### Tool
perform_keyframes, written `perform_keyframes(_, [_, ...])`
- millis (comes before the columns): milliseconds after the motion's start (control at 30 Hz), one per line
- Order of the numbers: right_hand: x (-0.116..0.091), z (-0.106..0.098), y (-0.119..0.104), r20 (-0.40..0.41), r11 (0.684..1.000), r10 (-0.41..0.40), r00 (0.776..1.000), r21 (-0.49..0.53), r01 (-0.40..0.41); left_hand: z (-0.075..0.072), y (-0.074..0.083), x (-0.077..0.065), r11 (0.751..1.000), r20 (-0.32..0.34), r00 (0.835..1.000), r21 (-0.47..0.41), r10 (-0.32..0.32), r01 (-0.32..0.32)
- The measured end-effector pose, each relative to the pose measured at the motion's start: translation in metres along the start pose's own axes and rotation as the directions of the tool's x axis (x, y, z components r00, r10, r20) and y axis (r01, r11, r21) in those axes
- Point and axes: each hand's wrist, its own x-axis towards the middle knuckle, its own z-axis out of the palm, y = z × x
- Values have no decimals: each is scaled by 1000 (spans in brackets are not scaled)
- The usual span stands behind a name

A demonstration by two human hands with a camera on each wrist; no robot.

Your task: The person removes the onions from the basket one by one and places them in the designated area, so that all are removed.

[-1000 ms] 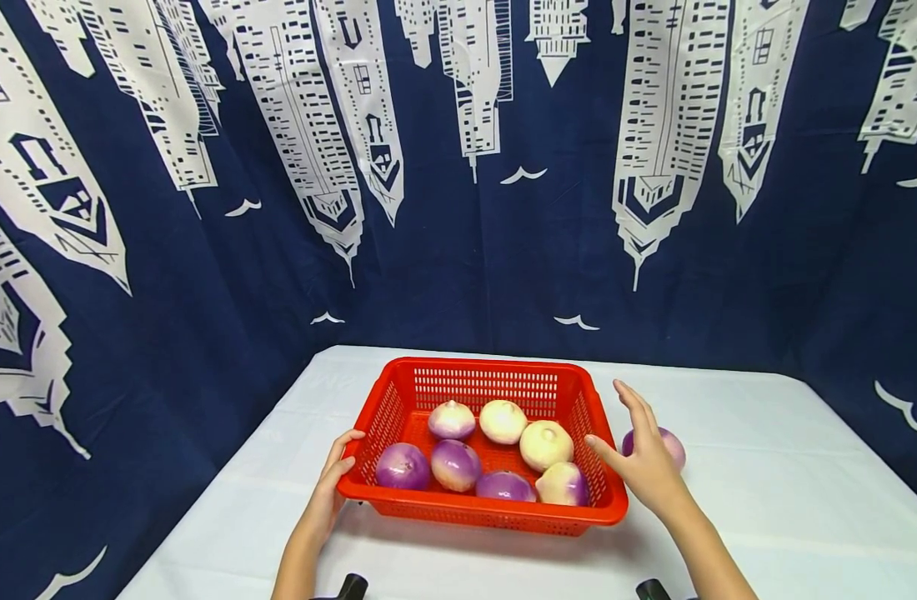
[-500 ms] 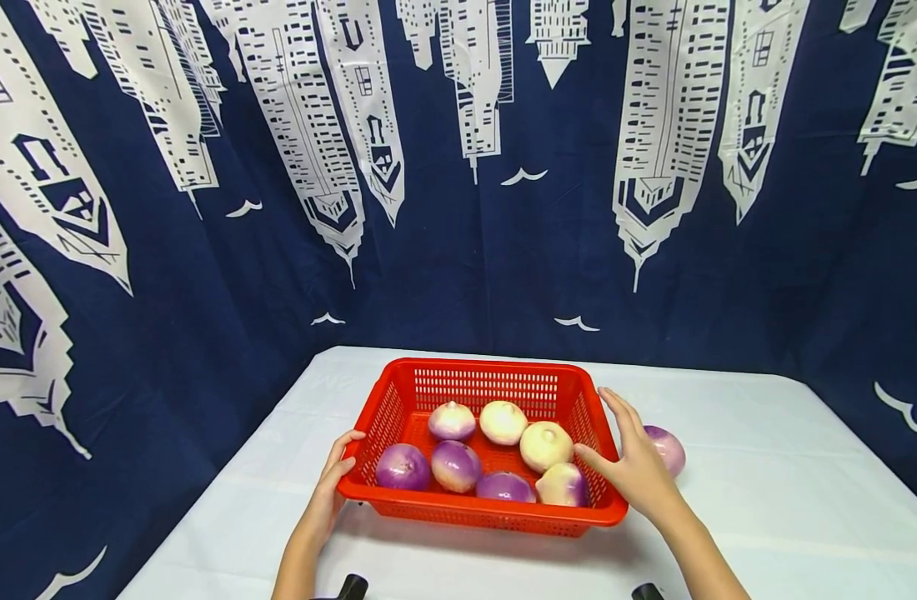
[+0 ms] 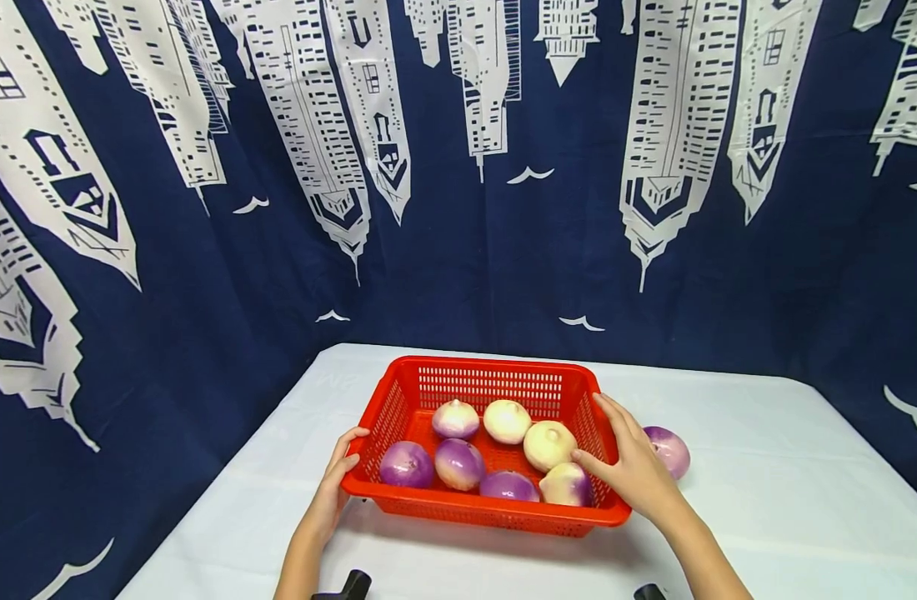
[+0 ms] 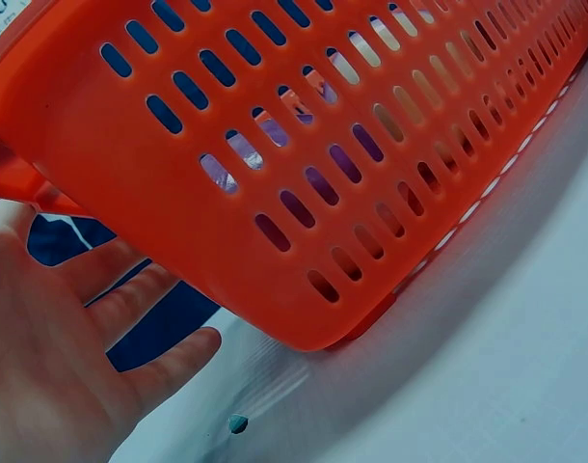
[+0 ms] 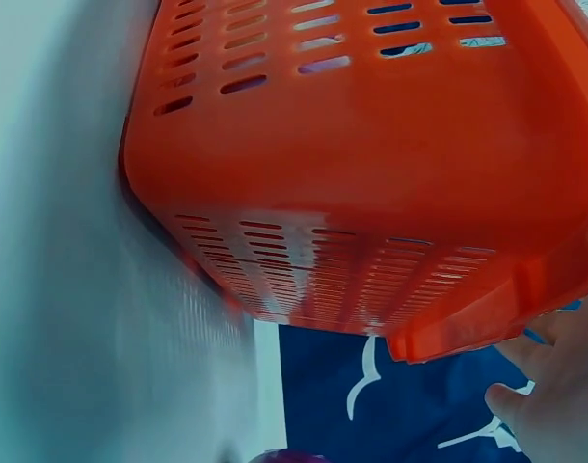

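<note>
A red plastic basket (image 3: 473, 510) with slotted walls stands on the white table and holds several purple-and-white onions, among them a pale onion (image 3: 550, 446) near its right side. My left hand (image 3: 329, 492) grips the left rim; in the left wrist view the fingers (image 4: 169, 371) lie under the rim's edge, outside the wall. My right hand (image 3: 642, 475) holds the right rim, its thumb over the rim and its other fingers along the outer side. In the right wrist view that hand (image 5: 564, 386) shows only partly, beside the rim.
One purple onion (image 3: 668, 452) lies on the table outside the basket, just right of my right hand. The white-covered table (image 3: 789, 500) extends to the right. A dark blue cloth (image 3: 458, 275) with white building prints hangs behind and to the left.
My right hand has moved left from in front of the loose onion onto the basket's right rim. My left hand keeps its hold. The head view has shifted slightly.
</note>
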Motion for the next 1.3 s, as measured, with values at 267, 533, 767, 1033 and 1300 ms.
perform_keyframes(267, [5,-3,1,23,999,-19,1000,-42,20,-4,-6,3,1000,23,1000,2,-4,4])
perform_keyframes(533, [16,-3,-4,93,993,-62,994,-97,71,-1,3,1,1000,1,1000,8,-1,1])
perform_keyframes(767, [25,-1,-6,132,977,-113,985,-168,134,-4,-3,2,1000,19,1000,13,-6,5])
perform_keyframes(1033, [38,0,-11,197,964,-101,975,-223,144,-4,-16,9,995,-91,991,-45,-94,91])
perform_keyframes(1300, [49,0,-13,266,955,-95,959,-248,164,-4,-16,9,995,-83,993,-50,-86,82])
